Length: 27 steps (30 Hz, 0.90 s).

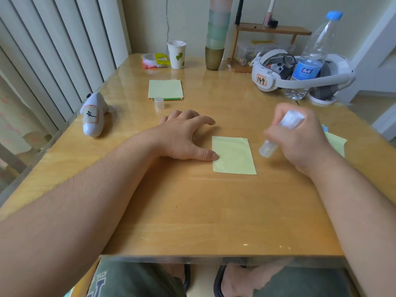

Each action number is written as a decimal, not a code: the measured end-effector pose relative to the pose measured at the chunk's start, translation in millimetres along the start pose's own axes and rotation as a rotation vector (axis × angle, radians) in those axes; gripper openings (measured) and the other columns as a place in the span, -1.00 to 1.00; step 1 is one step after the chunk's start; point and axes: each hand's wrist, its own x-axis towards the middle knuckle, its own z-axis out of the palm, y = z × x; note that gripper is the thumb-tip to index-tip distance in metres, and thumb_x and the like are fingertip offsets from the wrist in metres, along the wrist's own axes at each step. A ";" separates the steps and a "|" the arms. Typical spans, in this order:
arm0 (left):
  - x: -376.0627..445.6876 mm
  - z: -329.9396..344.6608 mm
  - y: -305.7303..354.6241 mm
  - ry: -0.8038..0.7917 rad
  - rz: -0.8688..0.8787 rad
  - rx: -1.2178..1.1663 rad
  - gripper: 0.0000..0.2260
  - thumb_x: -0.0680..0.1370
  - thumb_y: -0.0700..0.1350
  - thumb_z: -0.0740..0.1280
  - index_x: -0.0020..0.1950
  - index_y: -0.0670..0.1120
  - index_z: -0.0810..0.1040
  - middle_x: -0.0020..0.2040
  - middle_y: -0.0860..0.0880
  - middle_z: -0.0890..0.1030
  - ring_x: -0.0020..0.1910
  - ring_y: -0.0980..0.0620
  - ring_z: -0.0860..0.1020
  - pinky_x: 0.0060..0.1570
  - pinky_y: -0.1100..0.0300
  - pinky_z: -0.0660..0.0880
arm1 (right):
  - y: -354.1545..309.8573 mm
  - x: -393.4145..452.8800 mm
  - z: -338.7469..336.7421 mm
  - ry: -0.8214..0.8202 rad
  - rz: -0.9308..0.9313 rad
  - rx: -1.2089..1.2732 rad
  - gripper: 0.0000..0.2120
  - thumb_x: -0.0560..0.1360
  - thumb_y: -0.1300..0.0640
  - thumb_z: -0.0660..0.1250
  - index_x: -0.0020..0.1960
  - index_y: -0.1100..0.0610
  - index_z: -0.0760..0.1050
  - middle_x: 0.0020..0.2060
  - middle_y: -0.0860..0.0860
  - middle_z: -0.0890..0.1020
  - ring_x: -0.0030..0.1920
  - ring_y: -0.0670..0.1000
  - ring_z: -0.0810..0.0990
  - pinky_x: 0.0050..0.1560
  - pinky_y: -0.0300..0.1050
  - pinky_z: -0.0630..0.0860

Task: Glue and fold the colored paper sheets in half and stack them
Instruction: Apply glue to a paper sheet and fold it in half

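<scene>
At the far left edge of the wooden table (192, 211), close to the window blinds, a white shark-shaped toy (93, 115) lies well apart from the work. Farther in and toward the back sits a stack of folded sheets (165, 89), a pale green one on top with red and green edges showing beneath; a small clear cap (159, 103) stands just at its near edge.

The left hand (184, 136) rests flat on the table with relaxed, spread fingers, and its thumb tip presses the left edge of a pale yellow-green sheet (234, 155) that lies near the table's middle. A broad stretch of bare wood runs from this sheet to the near table edge.

Just right of the sheet, the right hand (300, 138) is curled around a clear glue stick (278, 133), tilted with its tip pointing down toward the sheet's right edge; the stick is blurred. Under that hand more loose paper (337, 142) peeks out near the right edge. Behind, a white headset (278, 76) and a water bottle (312, 54) crowd the right rear corner.
</scene>
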 end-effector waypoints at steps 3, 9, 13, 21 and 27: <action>-0.1 -0.3 -0.5 -0.002 0.000 0.004 -0.21 0.37 0.50 0.39 0.53 0.38 0.20 0.54 0.10 0.25 0.53 -0.07 0.13 0.52 -0.15 0.12 | -12.3 16.3 -8.5 0.059 0.025 0.104 -0.76 0.30 0.17 0.38 -0.38 0.09 0.31 -0.45 0.00 0.30 -0.39 -0.03 0.26 -0.35 -0.14 0.20; -0.1 0.4 0.6 -0.005 -0.001 0.009 -0.22 0.37 0.50 0.39 0.53 0.39 0.20 0.52 0.11 0.26 0.52 -0.06 0.15 0.52 -0.13 0.12 | -8.7 40.8 20.8 -0.077 0.021 -0.300 -0.83 0.38 0.13 0.47 -0.22 0.15 0.49 -0.42 -0.07 0.48 -0.36 -0.05 0.38 -0.33 -0.13 0.32; 0.3 0.2 -2.1 -0.015 0.003 -0.009 -0.19 0.33 0.53 0.38 0.52 0.40 0.20 0.51 0.11 0.26 0.51 -0.05 0.15 0.52 -0.14 0.12 | 0.4 50.4 41.6 -0.053 0.098 -0.093 -0.87 0.41 0.18 0.46 -0.21 0.15 0.51 -0.40 -0.08 0.48 -0.37 -0.10 0.39 -0.27 -0.11 0.36; 1.8 -5.6 -7.5 -0.078 -0.016 -0.099 -0.20 0.25 0.36 0.33 0.48 0.45 0.18 0.49 0.18 0.27 0.46 0.01 0.17 0.41 0.06 0.12 | -8.5 25.0 57.7 -0.234 -0.051 -0.104 -0.81 0.37 0.07 0.42 -0.28 0.11 0.43 -0.45 -0.05 0.43 -0.37 -0.06 0.37 -0.33 -0.10 0.36; 1.2 -6.9 -8.1 -0.105 -0.026 -0.086 -0.06 0.17 0.57 0.31 0.52 0.47 0.09 0.53 0.18 0.22 0.50 0.00 0.13 0.52 -0.05 0.12 | -12.7 17.6 62.8 -0.316 -0.069 -0.162 -0.83 0.35 0.07 0.43 -0.25 0.11 0.46 -0.42 -0.02 0.48 -0.37 -0.07 0.38 -0.33 -0.09 0.37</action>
